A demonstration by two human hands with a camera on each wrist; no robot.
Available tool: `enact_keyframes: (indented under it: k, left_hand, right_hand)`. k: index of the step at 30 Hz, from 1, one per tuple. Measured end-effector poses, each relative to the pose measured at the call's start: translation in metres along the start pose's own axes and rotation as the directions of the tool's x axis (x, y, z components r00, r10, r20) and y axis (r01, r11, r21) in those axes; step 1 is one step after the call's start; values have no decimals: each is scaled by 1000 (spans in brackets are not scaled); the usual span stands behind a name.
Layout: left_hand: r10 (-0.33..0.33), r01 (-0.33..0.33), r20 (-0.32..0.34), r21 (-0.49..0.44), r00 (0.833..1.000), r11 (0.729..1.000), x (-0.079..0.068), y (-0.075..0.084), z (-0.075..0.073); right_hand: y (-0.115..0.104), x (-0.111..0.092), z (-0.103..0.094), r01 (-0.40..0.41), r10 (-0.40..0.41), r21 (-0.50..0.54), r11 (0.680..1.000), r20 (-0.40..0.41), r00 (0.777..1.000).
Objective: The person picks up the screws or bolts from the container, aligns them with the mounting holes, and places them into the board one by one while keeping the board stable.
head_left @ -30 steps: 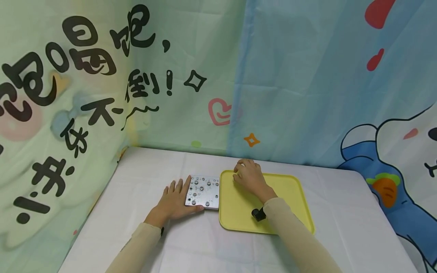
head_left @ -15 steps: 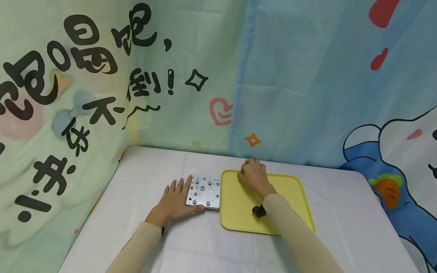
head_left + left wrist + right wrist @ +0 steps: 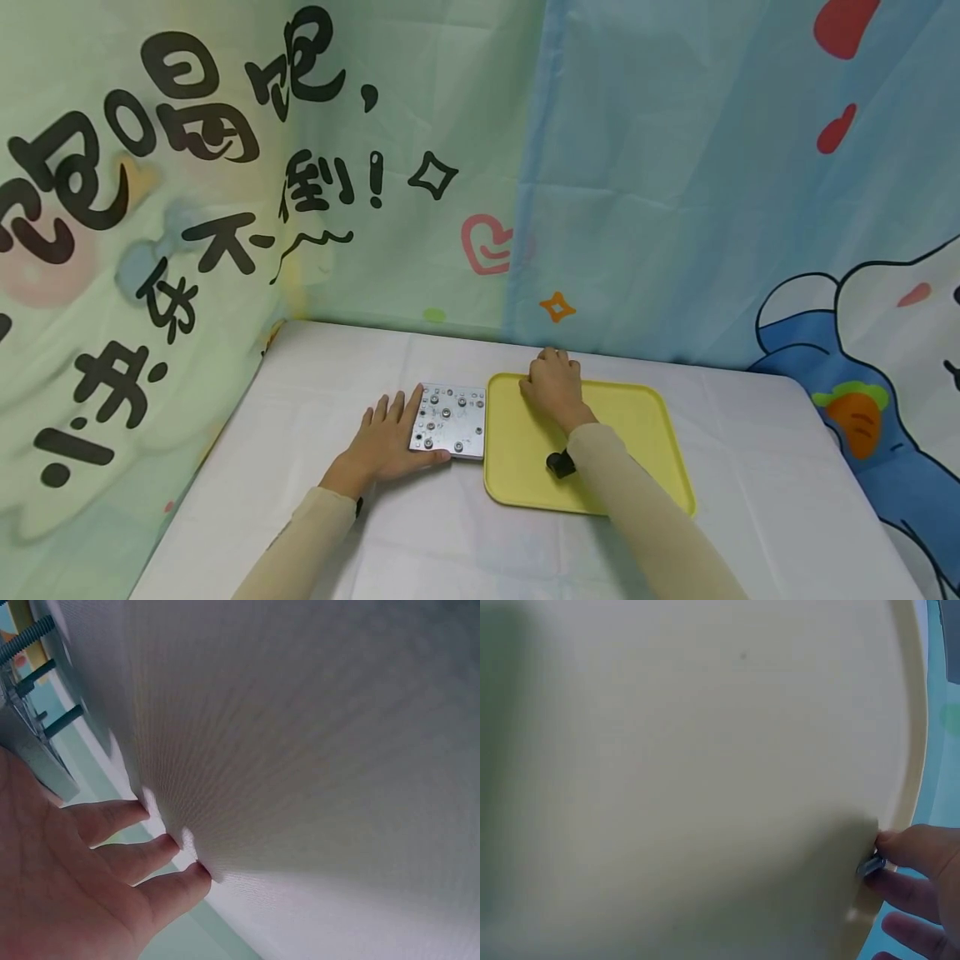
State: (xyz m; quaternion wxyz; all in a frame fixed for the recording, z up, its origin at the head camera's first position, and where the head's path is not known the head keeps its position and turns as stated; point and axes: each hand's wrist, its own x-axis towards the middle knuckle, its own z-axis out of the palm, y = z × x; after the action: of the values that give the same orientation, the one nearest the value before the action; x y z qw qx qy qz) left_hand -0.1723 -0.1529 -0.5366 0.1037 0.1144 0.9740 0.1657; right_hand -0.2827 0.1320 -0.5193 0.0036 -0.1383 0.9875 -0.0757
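A silver metal plate [image 3: 447, 423] with several screw heads on top lies at mid-table. My left hand [image 3: 388, 439] is beside its left edge, fingers straight and spread, thumb along the near edge. In the left wrist view, threaded bolts [image 3: 64, 721] stick out from the plate's underside, and the left fingertips touch the white cloth. Over the far left corner of the yellow tray [image 3: 525, 487] is my right hand [image 3: 557, 385]. In the right wrist view its thumb and a finger pinch a small shiny metal piece [image 3: 871, 865]; its exact kind is unclear.
A white cloth [image 3: 420, 542] covers the table. The tray stands directly right of the plate. Printed curtains [image 3: 637, 208] hang behind the table's far edge and along the left side. A black wrist camera [image 3: 560, 464] hangs under the right wrist, above the tray.
My right hand has moved slightly right at the tray's far left corner, and its fingers have turned downward and closed in. The left hand and the plate stay in place.
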Motion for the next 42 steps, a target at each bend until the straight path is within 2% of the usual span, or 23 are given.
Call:
enact_keyframes:
  k: [12,24,36,42]
  left_hand:
    - [3,-3,-3,7,1000,1000,0,1,-1]
    - [5,-5,-5,4,1000,1000,0,2,-2]
    - [10,-10,-10,6,1000,1000,-1,2,-1]
    - [3,-4,4,12,1000,1000,-1,2,-2]
  right_hand:
    - [-3,-6,-3,2,-2,21,1000,-9,1000]
    - [-2,-20,-12,32,-29,40,999,-91,995]
    - [-13,-28,-26,146,-120,103,984,-228,966]
    - [-30,-28,-31,182,-145,129,975,-251,957]
